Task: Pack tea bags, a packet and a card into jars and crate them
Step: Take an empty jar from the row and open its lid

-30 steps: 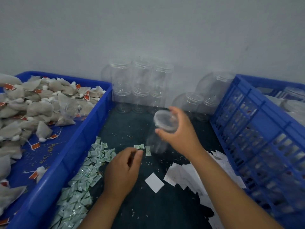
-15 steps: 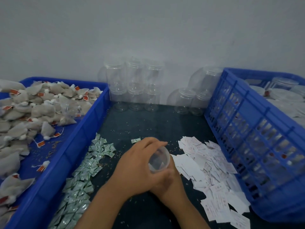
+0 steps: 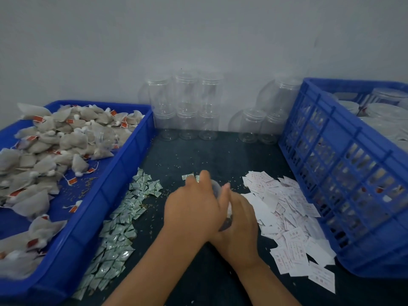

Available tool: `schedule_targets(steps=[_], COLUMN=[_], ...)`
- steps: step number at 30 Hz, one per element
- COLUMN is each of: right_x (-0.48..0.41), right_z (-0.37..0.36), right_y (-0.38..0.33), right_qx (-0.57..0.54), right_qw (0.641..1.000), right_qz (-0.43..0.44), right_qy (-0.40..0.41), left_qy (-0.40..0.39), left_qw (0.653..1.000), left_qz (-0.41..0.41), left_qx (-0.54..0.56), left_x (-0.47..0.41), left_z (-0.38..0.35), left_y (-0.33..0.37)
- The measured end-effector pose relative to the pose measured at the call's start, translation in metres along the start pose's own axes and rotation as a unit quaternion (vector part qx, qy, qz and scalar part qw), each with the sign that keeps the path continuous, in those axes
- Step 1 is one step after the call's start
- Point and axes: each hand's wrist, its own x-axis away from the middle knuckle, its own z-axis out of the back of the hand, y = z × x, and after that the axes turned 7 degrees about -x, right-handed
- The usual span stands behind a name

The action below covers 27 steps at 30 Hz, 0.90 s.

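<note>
— So what's changed? Left of frame, the tea bags [image 3: 55,142] lie untouched in their tray [image 3: 123,173].

— At centre, the jar [image 3: 217,191], lifted a second ago, is now low over the surface [image 3: 198,155], left hand [image 3: 194,208] curled over its mouth, right hand [image 3: 240,219] wrapped round its body.

— Meaning?

— Probably uncapping it; cards [image 3: 284,208] and crate [image 3: 344,173] wait on the right.

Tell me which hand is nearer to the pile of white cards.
Right. The right hand lies against the inner edge of the pile of white cards. The left hand is on the far side of it, over the jar, nearer the green packets.
</note>
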Motion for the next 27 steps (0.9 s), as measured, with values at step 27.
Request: schedule_targets(steps=[27], right_x=[-0.003], right_z=[0.014], right_y=[-0.006], right_qx=[-0.159], right_qw=[0.976], right_qz=[-0.124], right_qy=[-0.080], left_qy=[-0.078], left_qw=[0.985], left_qz=[0.061], left_qx=[0.140], left_x=[-0.001], left_z=[-0.096], left_y=[-0.099])
